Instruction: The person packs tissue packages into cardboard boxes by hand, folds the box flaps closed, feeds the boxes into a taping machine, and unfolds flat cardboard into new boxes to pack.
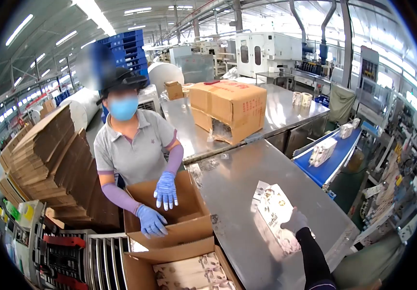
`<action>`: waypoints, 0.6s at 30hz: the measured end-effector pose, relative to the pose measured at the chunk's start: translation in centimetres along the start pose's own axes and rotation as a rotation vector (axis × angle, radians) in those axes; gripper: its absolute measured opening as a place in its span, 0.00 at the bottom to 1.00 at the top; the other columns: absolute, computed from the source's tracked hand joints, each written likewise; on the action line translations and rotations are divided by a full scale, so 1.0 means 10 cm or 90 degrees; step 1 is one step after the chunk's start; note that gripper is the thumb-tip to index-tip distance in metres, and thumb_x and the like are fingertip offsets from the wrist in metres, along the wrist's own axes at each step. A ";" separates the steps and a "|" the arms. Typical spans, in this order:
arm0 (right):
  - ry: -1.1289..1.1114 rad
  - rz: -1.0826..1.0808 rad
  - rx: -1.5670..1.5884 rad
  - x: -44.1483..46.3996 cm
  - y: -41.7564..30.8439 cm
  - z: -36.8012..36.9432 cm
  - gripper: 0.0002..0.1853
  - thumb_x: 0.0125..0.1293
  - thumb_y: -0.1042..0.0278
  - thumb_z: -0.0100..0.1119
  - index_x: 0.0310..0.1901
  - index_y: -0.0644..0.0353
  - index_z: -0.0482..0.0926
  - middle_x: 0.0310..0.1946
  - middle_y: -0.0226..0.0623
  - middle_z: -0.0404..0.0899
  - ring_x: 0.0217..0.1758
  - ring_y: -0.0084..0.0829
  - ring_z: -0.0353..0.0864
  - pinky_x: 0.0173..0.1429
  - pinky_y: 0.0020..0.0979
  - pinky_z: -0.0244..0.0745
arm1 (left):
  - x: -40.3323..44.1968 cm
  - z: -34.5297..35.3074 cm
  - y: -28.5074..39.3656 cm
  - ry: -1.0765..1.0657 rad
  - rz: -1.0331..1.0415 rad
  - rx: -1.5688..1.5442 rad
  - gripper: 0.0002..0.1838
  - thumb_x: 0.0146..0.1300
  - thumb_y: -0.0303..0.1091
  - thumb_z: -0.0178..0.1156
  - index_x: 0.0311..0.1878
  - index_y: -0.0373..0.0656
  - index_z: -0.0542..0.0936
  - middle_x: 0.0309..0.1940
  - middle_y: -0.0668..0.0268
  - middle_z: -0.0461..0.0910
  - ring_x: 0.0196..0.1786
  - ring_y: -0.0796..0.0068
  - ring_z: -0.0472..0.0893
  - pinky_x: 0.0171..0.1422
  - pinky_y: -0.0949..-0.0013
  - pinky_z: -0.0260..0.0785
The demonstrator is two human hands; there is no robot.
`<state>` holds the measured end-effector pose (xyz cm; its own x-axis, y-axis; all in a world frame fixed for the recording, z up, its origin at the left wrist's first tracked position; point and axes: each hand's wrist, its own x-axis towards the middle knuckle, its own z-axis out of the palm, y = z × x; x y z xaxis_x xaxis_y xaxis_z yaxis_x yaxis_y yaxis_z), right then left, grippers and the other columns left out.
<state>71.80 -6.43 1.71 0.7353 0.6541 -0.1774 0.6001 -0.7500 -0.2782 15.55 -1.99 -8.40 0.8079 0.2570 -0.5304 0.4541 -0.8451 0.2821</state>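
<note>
My right hand (pixel 295 221), in a light glove below a black sleeve, grips the near right side of a long printed pack of paper rolls (pixel 275 209). This white pack with dark lettering lies on the metal table (pixel 232 193). Its underside and my fingertips are partly hidden. My left hand is out of the picture. Left of the table, an open carton (pixel 133 270) holds several similar printed packs (pixel 189 271). Behind it stands another open carton (pixel 170 232), with a co-worker's two blue-gloved hands (pixel 159 210) over it.
The co-worker (pixel 138 140) stands across on the left, beside stacked flat cardboard (pixel 49 164). A torn carton (pixel 230 108) sits on the rear table. More packs ride a blue conveyor (pixel 331 157) at the right. A roller track (pixel 103 261) runs at the lower left.
</note>
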 end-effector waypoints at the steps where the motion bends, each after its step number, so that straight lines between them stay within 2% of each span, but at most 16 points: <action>1: -0.021 0.014 0.027 -0.10 0.11 0.01 0.61 0.38 0.46 0.78 0.70 0.73 0.57 0.54 0.54 0.78 0.57 0.48 0.80 0.63 0.37 0.74 | -0.02 -0.12 0.08 -0.036 -0.007 0.029 0.33 0.62 0.43 0.55 0.67 0.32 0.67 0.48 0.48 0.82 0.47 0.50 0.84 0.47 0.56 0.76; 2: -0.044 0.029 0.056 -0.18 0.25 0.06 0.61 0.39 0.48 0.78 0.70 0.73 0.56 0.51 0.54 0.80 0.55 0.49 0.81 0.62 0.37 0.75 | -0.07 -0.36 0.18 -0.075 -0.014 0.060 0.33 0.61 0.44 0.57 0.66 0.33 0.68 0.47 0.49 0.83 0.47 0.51 0.85 0.48 0.55 0.77; 3: -0.068 0.009 0.193 -0.17 0.44 0.11 0.56 0.37 0.49 0.80 0.66 0.72 0.63 0.47 0.50 0.82 0.52 0.44 0.83 0.60 0.35 0.75 | -0.14 -0.44 0.26 -0.081 -0.035 0.072 0.33 0.60 0.44 0.59 0.65 0.34 0.69 0.45 0.51 0.84 0.47 0.53 0.85 0.47 0.55 0.77; 4: -0.038 -0.066 0.279 -0.29 0.41 0.05 0.54 0.37 0.50 0.80 0.64 0.71 0.65 0.47 0.49 0.82 0.52 0.42 0.83 0.60 0.35 0.75 | -0.14 -0.47 0.33 -0.079 -0.060 0.084 0.34 0.59 0.45 0.61 0.65 0.34 0.69 0.44 0.53 0.85 0.46 0.55 0.86 0.46 0.54 0.77; 5: -0.008 -0.147 0.365 -0.47 0.21 -0.05 0.52 0.38 0.51 0.81 0.63 0.70 0.67 0.47 0.48 0.82 0.52 0.40 0.83 0.59 0.34 0.76 | -0.15 -0.43 0.38 -0.044 -0.080 0.119 0.28 0.60 0.44 0.61 0.61 0.38 0.75 0.46 0.56 0.86 0.47 0.60 0.87 0.45 0.54 0.77; 8: 0.061 -0.392 0.638 -1.29 -0.53 -0.20 0.46 0.38 0.54 0.84 0.58 0.67 0.73 0.47 0.44 0.82 0.51 0.34 0.83 0.57 0.33 0.77 | -0.12 -0.63 0.50 -0.075 -0.173 0.047 0.19 0.65 0.40 0.58 0.57 0.45 0.81 0.49 0.60 0.85 0.51 0.62 0.86 0.47 0.54 0.78; 9: 0.066 -0.470 0.506 -1.56 -0.82 -0.38 0.45 0.39 0.54 0.84 0.59 0.66 0.73 0.48 0.45 0.82 0.52 0.34 0.82 0.57 0.33 0.76 | -0.02 -0.45 0.51 -0.073 -0.148 0.158 0.14 0.69 0.34 0.53 0.51 0.52 0.86 0.52 0.64 0.85 0.54 0.63 0.85 0.50 0.55 0.78; 10: 0.067 -0.550 0.374 -1.76 -1.15 -0.52 0.45 0.40 0.55 0.83 0.60 0.65 0.72 0.49 0.45 0.81 0.53 0.33 0.82 0.58 0.34 0.76 | 0.30 0.15 0.28 -0.032 -0.077 0.230 0.13 0.70 0.33 0.52 0.47 0.53 0.86 0.53 0.66 0.84 0.54 0.65 0.85 0.49 0.57 0.79; 11: -0.011 -0.616 0.386 -1.88 -1.44 -0.45 0.45 0.41 0.54 0.83 0.61 0.64 0.72 0.50 0.45 0.81 0.55 0.36 0.81 0.58 0.35 0.76 | 0.21 -0.03 0.36 0.032 -0.082 0.155 0.12 0.68 0.34 0.53 0.45 0.51 0.86 0.48 0.63 0.86 0.50 0.64 0.86 0.45 0.59 0.79; 12: -0.090 -0.683 0.396 -1.98 -1.73 -0.35 0.45 0.42 0.53 0.82 0.61 0.62 0.72 0.52 0.44 0.81 0.56 0.38 0.81 0.59 0.36 0.76 | 0.18 -0.11 0.35 0.063 -0.013 0.066 0.13 0.66 0.34 0.53 0.47 0.48 0.85 0.40 0.61 0.87 0.44 0.61 0.87 0.43 0.59 0.79; 13: -0.098 -0.751 0.316 -2.03 -1.99 -0.11 0.43 0.43 0.53 0.80 0.61 0.62 0.72 0.52 0.45 0.81 0.56 0.41 0.81 0.58 0.38 0.76 | 0.03 -0.46 0.50 0.091 0.095 0.105 0.15 0.65 0.35 0.52 0.51 0.45 0.82 0.34 0.60 0.87 0.35 0.57 0.86 0.41 0.60 0.78; 14: -0.100 -0.813 0.232 -2.05 -2.19 0.21 0.41 0.44 0.52 0.78 0.60 0.62 0.73 0.52 0.46 0.81 0.55 0.45 0.81 0.58 0.40 0.76 | -0.17 -0.73 0.63 0.119 0.148 0.015 0.22 0.67 0.42 0.52 0.58 0.39 0.78 0.48 0.53 0.85 0.43 0.53 0.84 0.53 0.56 0.76; 16: -0.255 -0.808 0.025 -2.15 -2.48 0.84 0.37 0.49 0.50 0.73 0.59 0.61 0.73 0.49 0.46 0.81 0.52 0.49 0.80 0.58 0.44 0.75 | 0.15 -0.35 0.42 0.547 0.434 0.180 0.31 0.59 0.51 0.65 0.60 0.42 0.74 0.46 0.57 0.77 0.50 0.55 0.77 0.57 0.56 0.70; 17: -0.347 -0.837 0.132 -2.02 -2.29 1.60 0.36 0.50 0.49 0.71 0.59 0.61 0.73 0.48 0.47 0.81 0.52 0.49 0.80 0.58 0.44 0.75 | 0.08 -0.48 0.36 0.594 0.344 0.079 0.25 0.61 0.48 0.63 0.55 0.42 0.75 0.45 0.56 0.77 0.50 0.55 0.77 0.58 0.55 0.69; 18: -0.403 -0.831 0.089 -2.07 -2.29 1.74 0.36 0.52 0.48 0.69 0.59 0.61 0.73 0.50 0.47 0.80 0.53 0.48 0.80 0.59 0.44 0.75 | -0.07 -0.69 0.34 0.634 0.254 -0.022 0.19 0.63 0.45 0.60 0.51 0.42 0.77 0.45 0.56 0.77 0.50 0.55 0.77 0.59 0.55 0.69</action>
<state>37.32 -1.10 -4.65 -0.5795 0.8089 -0.0993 0.6564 0.3911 -0.6451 19.13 -1.78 -1.55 0.8355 0.2447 0.4919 0.0871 -0.9431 0.3210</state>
